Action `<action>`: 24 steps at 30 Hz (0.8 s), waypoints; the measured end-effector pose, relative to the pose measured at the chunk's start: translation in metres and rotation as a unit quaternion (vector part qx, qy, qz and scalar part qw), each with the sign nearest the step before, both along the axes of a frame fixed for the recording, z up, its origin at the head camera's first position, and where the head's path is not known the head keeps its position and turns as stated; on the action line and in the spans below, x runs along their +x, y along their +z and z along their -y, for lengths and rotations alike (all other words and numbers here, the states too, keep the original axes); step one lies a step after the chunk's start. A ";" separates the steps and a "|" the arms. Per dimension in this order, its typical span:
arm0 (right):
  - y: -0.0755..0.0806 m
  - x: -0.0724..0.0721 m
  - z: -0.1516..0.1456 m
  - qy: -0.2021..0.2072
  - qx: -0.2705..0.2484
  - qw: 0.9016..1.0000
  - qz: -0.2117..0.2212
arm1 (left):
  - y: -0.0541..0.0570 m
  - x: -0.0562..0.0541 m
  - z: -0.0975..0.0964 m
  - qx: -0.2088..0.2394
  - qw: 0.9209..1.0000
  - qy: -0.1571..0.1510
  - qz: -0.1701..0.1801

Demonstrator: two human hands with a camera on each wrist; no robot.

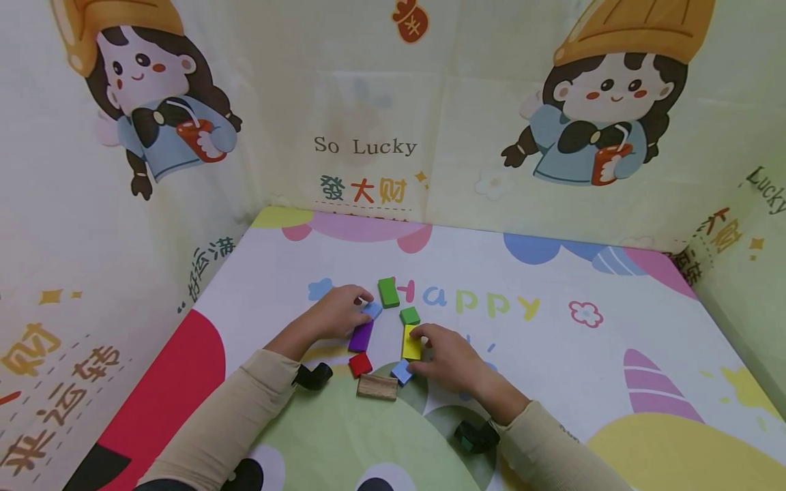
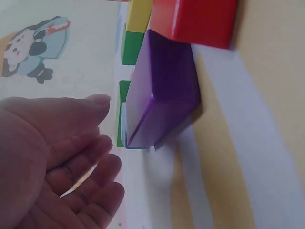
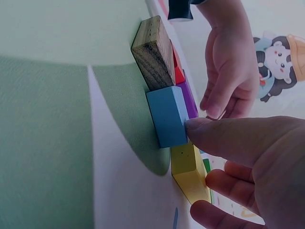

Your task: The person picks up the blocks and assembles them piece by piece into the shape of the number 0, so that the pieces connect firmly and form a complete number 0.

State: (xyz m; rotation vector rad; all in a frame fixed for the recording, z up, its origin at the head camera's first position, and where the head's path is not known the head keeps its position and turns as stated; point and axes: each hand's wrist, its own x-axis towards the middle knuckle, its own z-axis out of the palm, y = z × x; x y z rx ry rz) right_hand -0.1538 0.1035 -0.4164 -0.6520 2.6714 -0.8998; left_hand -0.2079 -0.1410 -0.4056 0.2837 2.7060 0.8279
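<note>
Colored blocks form a loose ring on the table. My left hand is at its left side, fingertips beside a light blue block; the left wrist view shows its fingers relaxed, with nothing between them. Below that stand a purple block and a red block. On the right side, my right hand has its thumb at the edge of a blue block and its loosely bent fingers beside a yellow block. A wooden block closes the near end.
A small green block lies just beyond the yellow one, and a longer green block at the far end. The table has a printed cover. Printed cloth walls stand behind and on both sides. Each wrist wears a black camera.
</note>
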 end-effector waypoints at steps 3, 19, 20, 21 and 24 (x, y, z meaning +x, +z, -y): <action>0.000 0.000 0.000 0.000 0.000 1.000 0.000 | 0.000 0.003 0.001 0.005 1.000 -0.001 -0.003; 0.000 0.001 0.000 0.003 0.000 1.000 -0.010 | 0.000 0.025 0.003 0.014 1.000 0.004 -0.007; 0.001 0.001 0.000 0.003 0.002 1.000 -0.011 | -0.001 0.027 0.003 0.015 1.000 0.003 -0.008; 0.001 0.001 0.000 0.003 0.003 1.000 -0.011 | -0.001 0.028 0.003 0.015 1.000 0.001 -0.008; 0.002 0.001 0.000 0.003 0.005 1.000 -0.013 | -0.003 0.032 0.004 0.017 1.000 -0.011 -0.018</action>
